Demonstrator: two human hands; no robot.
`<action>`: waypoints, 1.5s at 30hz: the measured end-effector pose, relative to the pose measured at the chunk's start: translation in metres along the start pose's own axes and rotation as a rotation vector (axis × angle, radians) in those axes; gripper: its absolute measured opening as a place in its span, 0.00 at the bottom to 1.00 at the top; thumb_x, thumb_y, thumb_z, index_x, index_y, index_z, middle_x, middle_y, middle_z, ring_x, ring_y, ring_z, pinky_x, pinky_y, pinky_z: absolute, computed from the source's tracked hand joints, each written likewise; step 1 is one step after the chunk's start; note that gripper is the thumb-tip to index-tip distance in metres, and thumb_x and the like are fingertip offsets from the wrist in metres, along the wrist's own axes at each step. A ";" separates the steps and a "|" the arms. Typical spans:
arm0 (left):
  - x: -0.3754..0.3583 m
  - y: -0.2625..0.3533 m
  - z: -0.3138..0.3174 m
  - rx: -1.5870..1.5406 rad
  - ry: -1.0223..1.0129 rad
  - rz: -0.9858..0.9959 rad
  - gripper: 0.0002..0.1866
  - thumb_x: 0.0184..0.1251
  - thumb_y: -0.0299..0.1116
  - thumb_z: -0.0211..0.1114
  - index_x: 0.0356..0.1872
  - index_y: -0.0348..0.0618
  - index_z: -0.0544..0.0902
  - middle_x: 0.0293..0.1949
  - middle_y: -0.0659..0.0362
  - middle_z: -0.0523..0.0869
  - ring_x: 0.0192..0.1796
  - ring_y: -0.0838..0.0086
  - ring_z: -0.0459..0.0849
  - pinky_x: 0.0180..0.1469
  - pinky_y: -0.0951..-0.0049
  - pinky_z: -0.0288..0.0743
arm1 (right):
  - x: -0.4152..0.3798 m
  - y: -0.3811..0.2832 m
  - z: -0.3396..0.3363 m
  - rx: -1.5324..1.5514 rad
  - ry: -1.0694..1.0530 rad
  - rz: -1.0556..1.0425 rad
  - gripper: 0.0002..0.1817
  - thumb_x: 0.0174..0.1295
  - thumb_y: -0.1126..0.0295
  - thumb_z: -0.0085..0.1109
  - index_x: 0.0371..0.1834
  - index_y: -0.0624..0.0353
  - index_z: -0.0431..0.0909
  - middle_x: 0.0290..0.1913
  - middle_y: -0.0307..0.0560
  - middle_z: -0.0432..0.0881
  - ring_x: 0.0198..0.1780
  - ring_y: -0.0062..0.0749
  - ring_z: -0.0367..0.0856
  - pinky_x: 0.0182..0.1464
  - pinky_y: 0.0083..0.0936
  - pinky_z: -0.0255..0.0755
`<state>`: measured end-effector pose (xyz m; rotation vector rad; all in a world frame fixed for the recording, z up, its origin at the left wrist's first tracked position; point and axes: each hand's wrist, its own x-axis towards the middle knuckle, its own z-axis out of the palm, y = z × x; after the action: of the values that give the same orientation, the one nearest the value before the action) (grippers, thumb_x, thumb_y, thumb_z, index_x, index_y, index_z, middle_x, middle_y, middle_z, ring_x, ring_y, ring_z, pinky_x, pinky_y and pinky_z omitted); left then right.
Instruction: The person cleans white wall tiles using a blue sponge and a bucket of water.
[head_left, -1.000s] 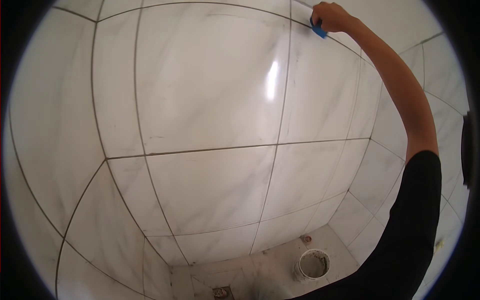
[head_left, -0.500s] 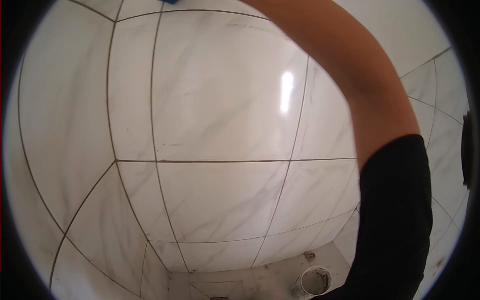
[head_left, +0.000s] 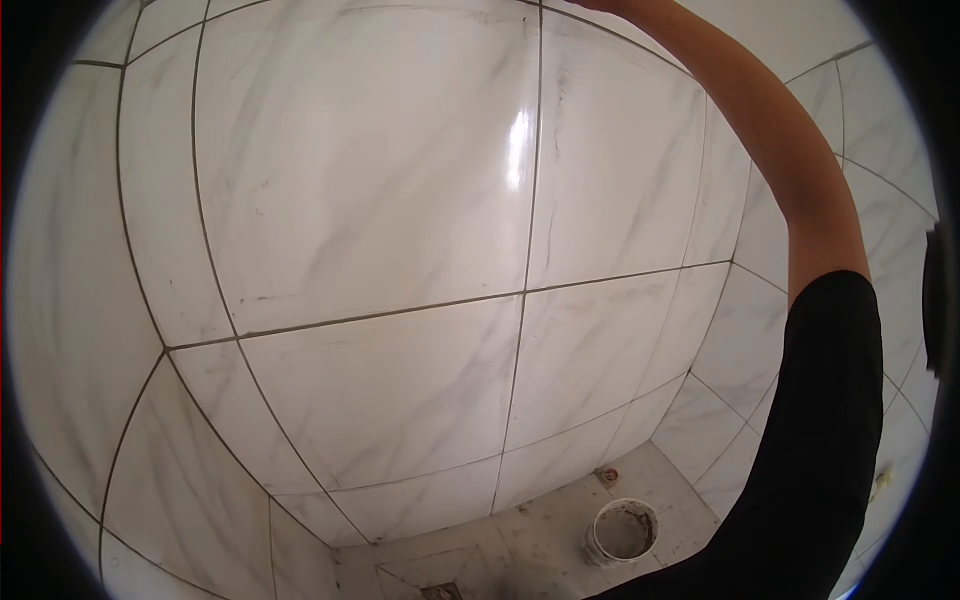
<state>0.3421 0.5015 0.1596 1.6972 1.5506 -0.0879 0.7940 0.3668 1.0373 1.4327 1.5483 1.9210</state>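
My right arm, in a black sleeve, reaches up along the right side of the view. Only a sliver of my right hand (head_left: 598, 4) shows at the top edge, near the upper part of the tiled wall (head_left: 370, 160). Its fingers are cut off by the frame, and whatever they may hold is hidden. The wall has large white tiles with grey marbling and dark joint lines. Small dark smudges mark some tiles. My left hand is out of view.
A white bucket (head_left: 590, 540) with grey residue inside stands on the dusty floor (head_left: 485, 555). Behind it is a small round reddish fitting (head_left: 608, 475). A square drain (head_left: 440, 592) lies at the bottom edge. Tiled side walls meet the main wall at left and right.
The view has shifted to the right along the wall. My right arm now sits farther right in view. A blue object at the top edge has gone out of view.
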 end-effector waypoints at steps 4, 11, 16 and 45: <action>-0.007 -0.015 -0.001 -0.009 -0.006 0.014 0.30 0.72 0.45 0.60 0.68 0.35 0.72 0.66 0.44 0.76 0.69 0.53 0.73 0.70 0.57 0.67 | -0.029 -0.007 -0.050 0.005 -0.239 0.133 0.17 0.56 0.74 0.57 0.48 0.53 0.88 0.49 0.55 0.87 0.50 0.50 0.84 0.55 0.40 0.79; -0.012 -0.016 0.010 -0.052 -0.021 0.055 0.30 0.71 0.44 0.61 0.68 0.35 0.72 0.66 0.44 0.76 0.68 0.53 0.74 0.70 0.57 0.68 | -0.018 -0.024 -0.028 0.240 0.206 0.609 0.15 0.57 0.61 0.62 0.40 0.61 0.87 0.35 0.67 0.85 0.39 0.60 0.83 0.45 0.46 0.78; -0.010 -0.026 0.009 -0.071 -0.019 0.057 0.30 0.71 0.44 0.61 0.67 0.35 0.72 0.65 0.44 0.76 0.68 0.53 0.74 0.70 0.57 0.68 | -0.039 -0.043 0.034 0.134 0.260 0.535 0.11 0.56 0.68 0.66 0.39 0.58 0.91 0.31 0.50 0.88 0.37 0.40 0.87 0.42 0.37 0.79; -0.035 -0.079 0.032 -0.279 0.093 -0.004 0.29 0.70 0.43 0.62 0.66 0.35 0.74 0.62 0.44 0.79 0.66 0.54 0.76 0.69 0.57 0.69 | 0.198 -0.182 -0.057 0.333 0.390 0.051 0.14 0.55 0.77 0.56 0.44 0.53 0.86 0.47 0.63 0.79 0.51 0.59 0.77 0.51 0.47 0.77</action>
<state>0.2808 0.4473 0.1171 1.4950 1.5539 0.1990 0.5936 0.5473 0.9851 1.2748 2.1090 2.1461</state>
